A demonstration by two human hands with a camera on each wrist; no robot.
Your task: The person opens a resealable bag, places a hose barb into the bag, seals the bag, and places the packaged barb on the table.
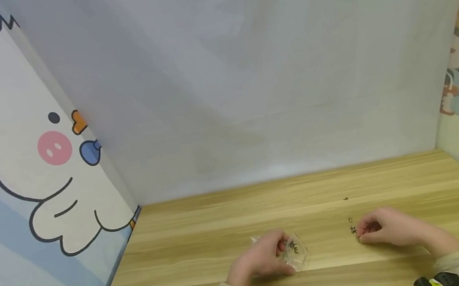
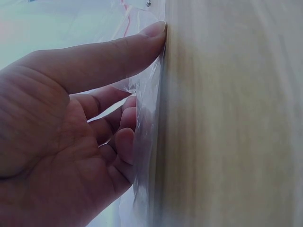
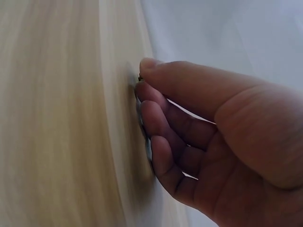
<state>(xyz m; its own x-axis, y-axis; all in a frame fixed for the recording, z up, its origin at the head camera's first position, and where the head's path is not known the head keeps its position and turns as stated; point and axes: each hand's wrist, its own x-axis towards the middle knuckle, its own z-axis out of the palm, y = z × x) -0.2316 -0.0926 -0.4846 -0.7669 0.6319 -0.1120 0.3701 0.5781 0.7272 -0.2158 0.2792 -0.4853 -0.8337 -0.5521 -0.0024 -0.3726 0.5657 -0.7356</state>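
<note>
My left hand [image 1: 264,257] holds a clear plastic zip bag [image 1: 301,257] flat near the tabletop, thumb on the near edge and fingers at the far side. Small metal screws [image 1: 293,246] lie inside the bag. The left wrist view shows the thumb pressing the film and a red line on the bag [image 2: 127,23]. To the right, my right hand [image 1: 387,229] is low over the wood beside a small cluster of screws [image 1: 353,230]. Between its thumb and index fingertips a tiny dark, brassy screw [image 3: 140,77] shows, mostly hidden.
One loose screw [image 1: 350,219] lies just behind the cluster, and another small metal piece [image 1: 345,198] farther back. The wooden table [image 1: 187,218] meets a pale grey backdrop [image 1: 269,82] behind. Printed panels stand left and right.
</note>
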